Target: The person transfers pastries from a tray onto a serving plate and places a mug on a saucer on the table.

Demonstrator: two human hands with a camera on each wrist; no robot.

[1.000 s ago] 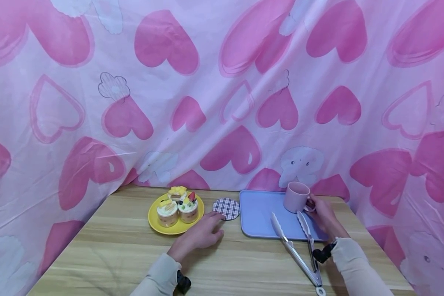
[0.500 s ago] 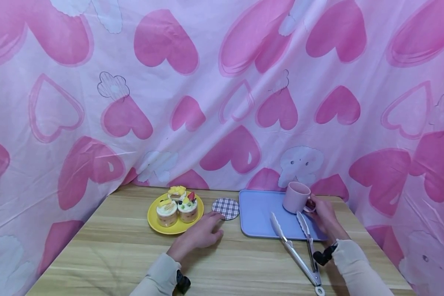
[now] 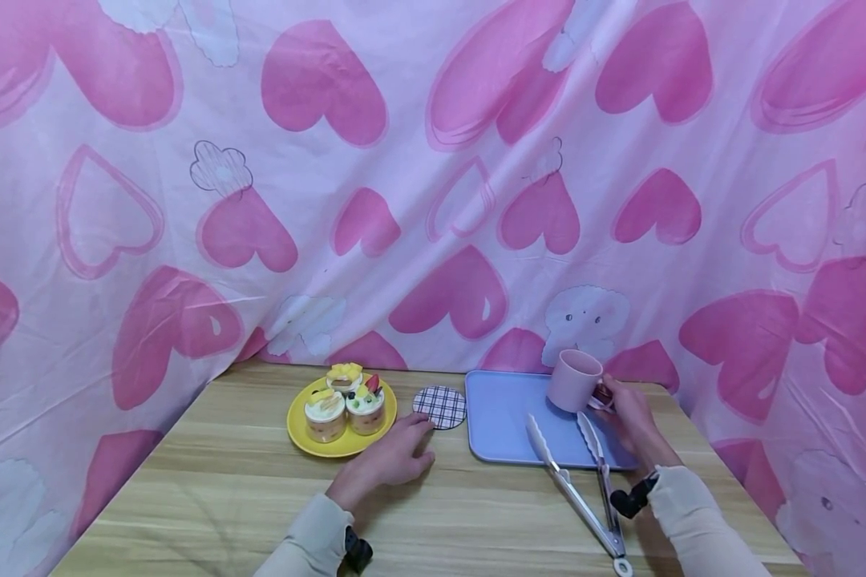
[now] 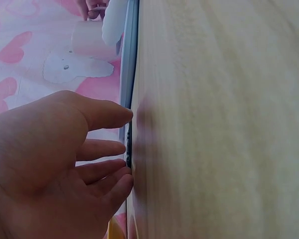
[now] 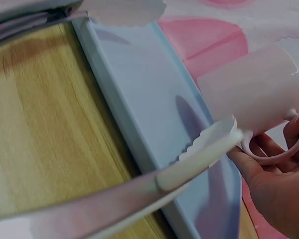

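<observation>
My right hand [image 3: 629, 410] grips a pink mug [image 3: 574, 381] by its handle [image 5: 274, 159], fingers curled through the loop. The mug hangs slightly above the blue tray [image 3: 501, 433], its shadow falling on the tray in the right wrist view. Metal tongs [image 3: 580, 505] with white scalloped tips lie spread, tips over the tray and hinge end on the table. My left hand [image 3: 390, 458] rests on the table, fingers loosely extended, its fingertips at the near edge of a round plaid coaster [image 3: 440, 407]. Whether they overlap the coaster is hard to tell.
A yellow plate [image 3: 303, 437] on the left bears three dessert cups [image 3: 325, 421] topped with cream and fruit. The wooden table [image 3: 433, 529] ends at a pink heart-print curtain [image 3: 433, 200] behind. The left hand lies close to the plate's right rim.
My right hand has raised the mug a little off the tray and shifted it slightly left. The left hand, tongs and plate stay in place.
</observation>
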